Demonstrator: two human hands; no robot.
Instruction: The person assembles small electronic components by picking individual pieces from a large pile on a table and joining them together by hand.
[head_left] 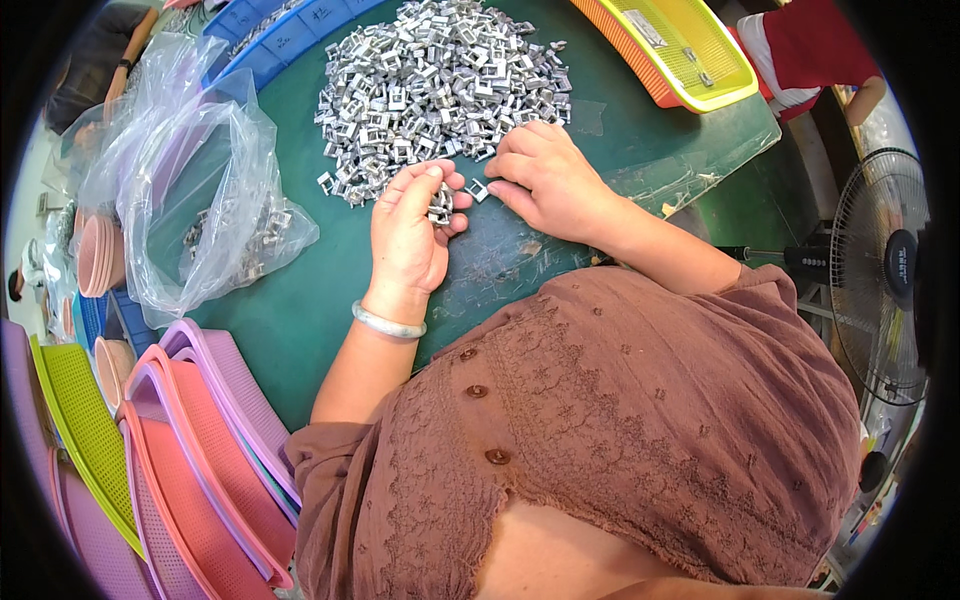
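Note:
My left hand (408, 232), with a pale bangle (388, 322) at its wrist, is closed around several small silver buckle-like metal pieces (440, 206), which show between the thumb and the curled fingers. At its right, my right hand (552, 182) reaches in with bent fingers. Its thumb and fingertips are at one silver buckle-like frame (477, 190) just off the near edge of the heap. A large heap of the same metal pieces (440, 85) lies on the green tabletop (300, 330), beyond both hands.
A clear plastic bag (205, 190) with metal pieces inside lies at the left. Behind it is a blue bin (300, 35). Yellow and orange baskets (725, 90) stand far right. Pink and purple baskets (215, 420) crowd the lower left. A fan (880, 275) stands at right; other people are partly visible.

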